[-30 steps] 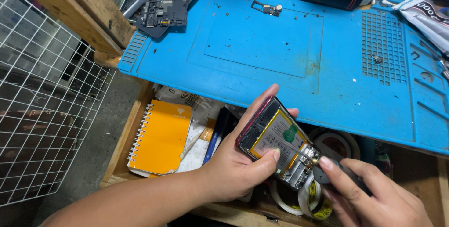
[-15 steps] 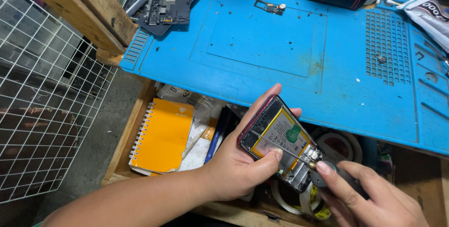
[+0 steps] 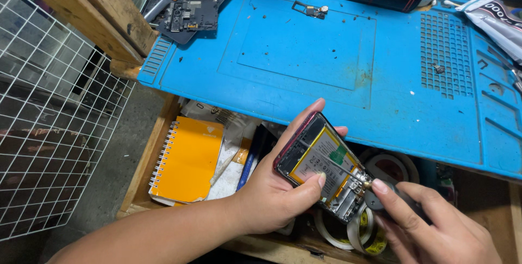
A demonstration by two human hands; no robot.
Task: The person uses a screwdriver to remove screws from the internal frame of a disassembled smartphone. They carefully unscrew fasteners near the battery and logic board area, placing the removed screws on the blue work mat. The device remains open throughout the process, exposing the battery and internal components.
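Note:
My left hand (image 3: 274, 188) grips an opened phone (image 3: 321, 166) with its back cover off; a yellow battery and a small circuit board show inside. The thumb lies across the battery. My right hand (image 3: 435, 231) holds a dark-handled screwdriver (image 3: 399, 201), its tip resting on the board near the phone's lower end. Both hands hover over an open wooden drawer (image 3: 149, 160), just below the front edge of a blue work mat (image 3: 304, 46).
The drawer holds an orange spiral notebook (image 3: 187, 160), papers, pens and rolls of tape (image 3: 353, 231). On the mat lie a small part (image 3: 310, 9) and a tiny screw (image 3: 437, 69). Dark phone parts (image 3: 187, 8) sit at the mat's far left. A white wire grid (image 3: 49, 117) stands to the left.
The phone and both hands stay almost still. My right hand has shifted slightly, keeping the screwdriver tip against the phone's lower board.

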